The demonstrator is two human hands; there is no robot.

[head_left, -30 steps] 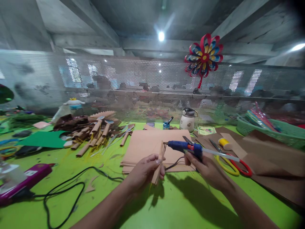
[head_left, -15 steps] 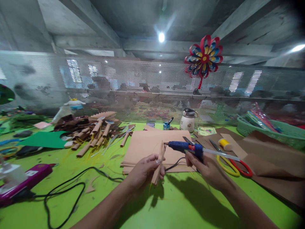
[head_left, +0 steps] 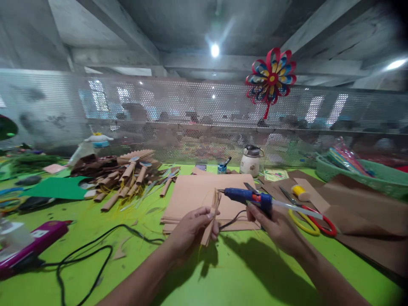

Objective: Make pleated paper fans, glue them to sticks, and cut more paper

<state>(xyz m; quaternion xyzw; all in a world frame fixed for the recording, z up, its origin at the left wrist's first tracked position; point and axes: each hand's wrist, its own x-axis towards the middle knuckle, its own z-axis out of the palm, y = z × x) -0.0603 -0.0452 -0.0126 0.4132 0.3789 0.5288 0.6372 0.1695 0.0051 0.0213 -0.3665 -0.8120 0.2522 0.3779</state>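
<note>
Pinched in my left hand (head_left: 194, 225) is a folded strip of brown paper (head_left: 208, 229), held slantwise with its upper end pointing away from me. My right hand (head_left: 274, 225) is wrapped around a blue hot glue gun (head_left: 247, 196), a clear glue stick (head_left: 296, 208) poking out of its back. The gun's nozzle is at the upper end of the paper strip; whether it touches, I cannot tell. Beneath both lies a stack of light brown paper sheets (head_left: 191, 191) on the green table (head_left: 242, 280).
Rolled brown paper pieces (head_left: 127, 178) are heaped at left. A black cord (head_left: 111, 227) loops near a purple power strip (head_left: 38, 242). Scissors (head_left: 328, 225), yellow thread (head_left: 300, 193), dark brown paper (head_left: 376, 212) and a green basket (head_left: 382, 172) lie right. A jar (head_left: 250, 161) stands behind.
Both hands, the paper strip and the glue gun keep nearly the same pose. The whole view has shifted very slightly.
</note>
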